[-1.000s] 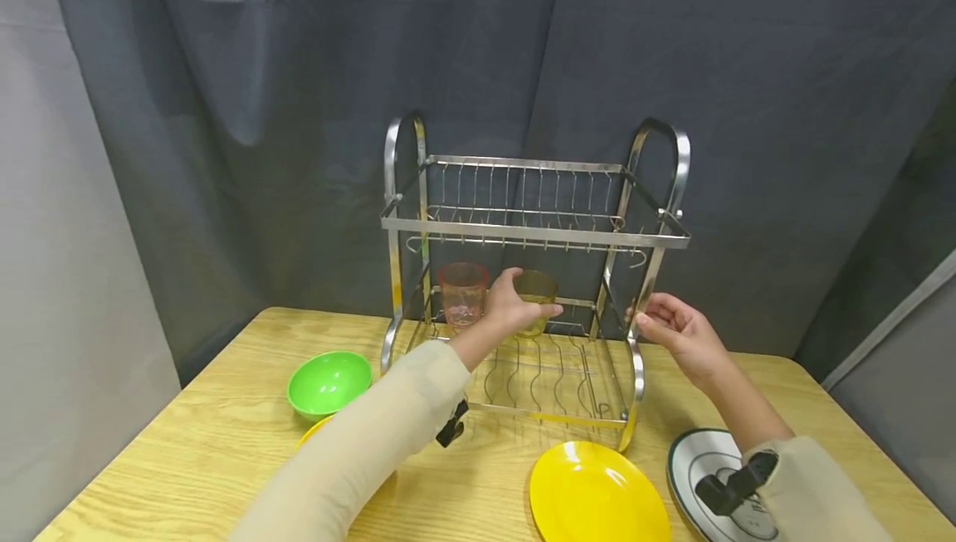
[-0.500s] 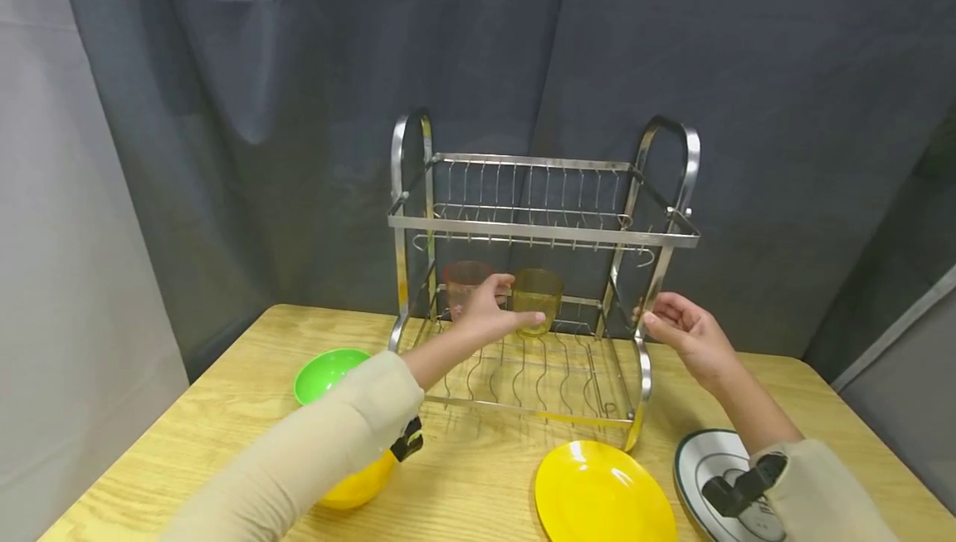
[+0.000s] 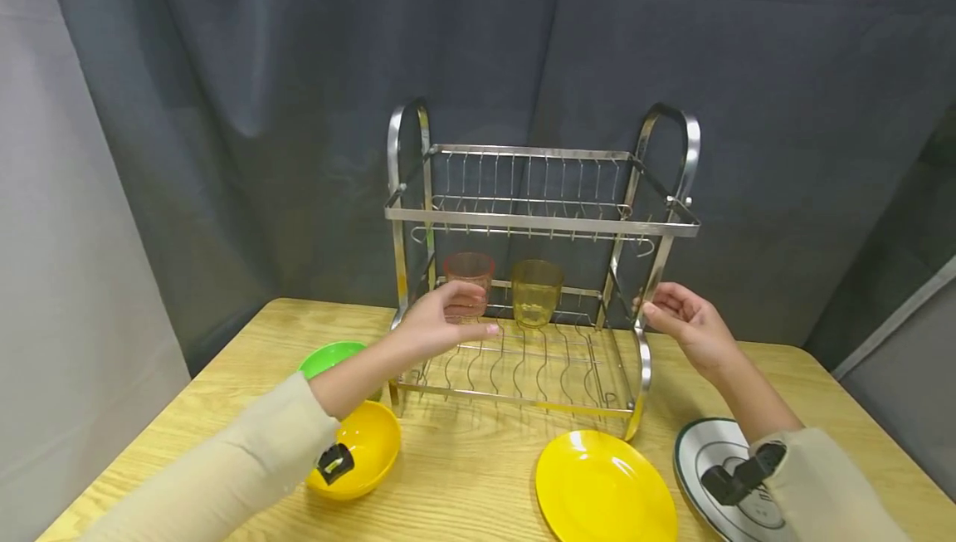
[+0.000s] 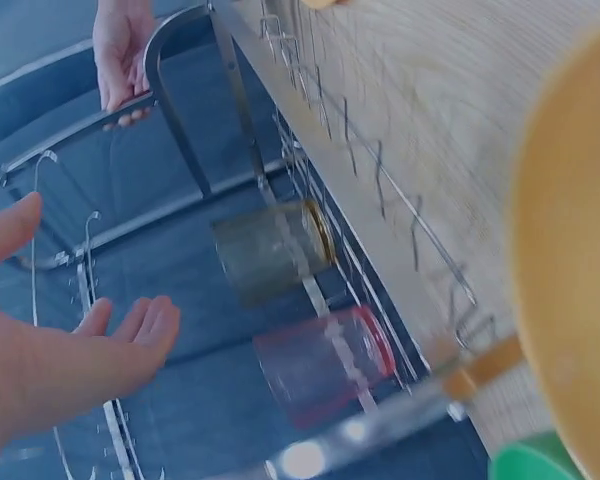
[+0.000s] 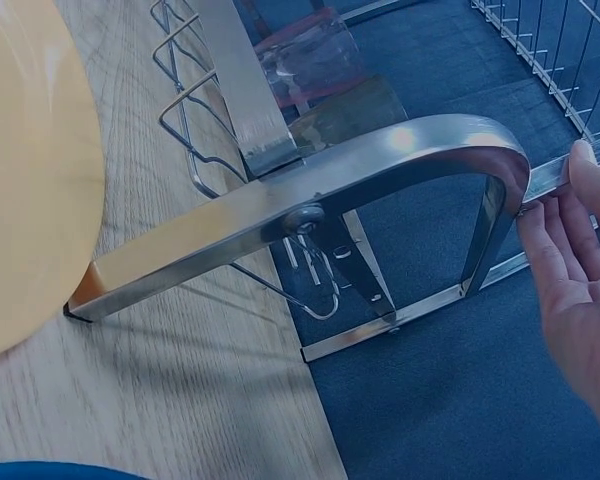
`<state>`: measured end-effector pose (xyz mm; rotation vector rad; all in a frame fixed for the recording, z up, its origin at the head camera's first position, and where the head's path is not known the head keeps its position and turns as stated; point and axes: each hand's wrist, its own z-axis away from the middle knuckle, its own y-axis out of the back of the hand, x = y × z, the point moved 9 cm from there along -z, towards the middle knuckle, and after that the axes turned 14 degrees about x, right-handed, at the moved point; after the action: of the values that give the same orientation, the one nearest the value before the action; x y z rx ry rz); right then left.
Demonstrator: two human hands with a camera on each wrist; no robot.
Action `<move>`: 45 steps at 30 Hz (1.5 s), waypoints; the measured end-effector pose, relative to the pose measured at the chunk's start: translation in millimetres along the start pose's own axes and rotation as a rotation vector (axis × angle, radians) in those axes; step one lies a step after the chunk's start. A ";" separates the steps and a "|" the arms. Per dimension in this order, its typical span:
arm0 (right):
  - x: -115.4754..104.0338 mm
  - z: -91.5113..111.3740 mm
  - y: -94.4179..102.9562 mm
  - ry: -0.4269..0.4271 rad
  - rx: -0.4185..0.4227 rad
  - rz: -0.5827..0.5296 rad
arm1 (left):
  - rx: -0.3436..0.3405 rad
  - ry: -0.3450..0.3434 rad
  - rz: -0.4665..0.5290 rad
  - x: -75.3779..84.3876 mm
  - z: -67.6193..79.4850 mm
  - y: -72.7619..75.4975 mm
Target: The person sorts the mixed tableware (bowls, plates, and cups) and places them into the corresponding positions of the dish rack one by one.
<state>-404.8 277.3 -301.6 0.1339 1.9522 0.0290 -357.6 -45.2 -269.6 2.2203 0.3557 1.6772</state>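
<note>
A two-tier metal dish rack [image 3: 541,222] stands on the wooden table. On its lower tier, towards the back, sit a pink clear cup [image 3: 469,268] and a yellow clear cup [image 3: 536,293], side by side and upright. My left hand [image 3: 441,322] is in front of the pink cup, thumb and fingers spread apart, holding nothing; in the left wrist view both cups lie beyond its fingertips. My right hand [image 3: 690,330] pinches the rack's right front upright, and the right wrist view shows its thumb and fingers [image 5: 565,240] on the metal bar.
A yellow bowl [image 3: 373,451] and a green bowl [image 3: 329,357] stand left of the rack, partly behind the left arm. In front lies a yellow plate [image 3: 605,488]. A white plate with dark rings [image 3: 705,451] lies right, partly under the right forearm. A dark curtain [image 3: 299,152] hangs behind.
My left hand has let go of the yellow cup and drawn back left and towards me, uncovering the yellow bowl. The yellow cup stays on the lower tier. My right hand keeps its grip.
</note>
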 end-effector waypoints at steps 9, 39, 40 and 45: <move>2.2 0.1 -4.4 -0.010 0.021 -0.026 | 0.069 0.030 -0.068 -26.1 21.3 58.6; -0.6 -0.6 -0.6 0.025 0.065 -0.008 | 0.197 0.208 -0.219 -141.6 56.8 146.2; -0.8 -0.3 -0.1 0.027 0.066 -0.011 | 0.196 0.219 -0.222 -144.9 57.1 147.7; -0.6 0.6 1.6 0.027 0.063 -0.022 | 0.173 0.255 -0.212 -156.5 59.3 148.8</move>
<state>-403.9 278.8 -301.1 0.1543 1.9824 -0.0456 -343.8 -249.2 -361.0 1.9982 0.7989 1.8734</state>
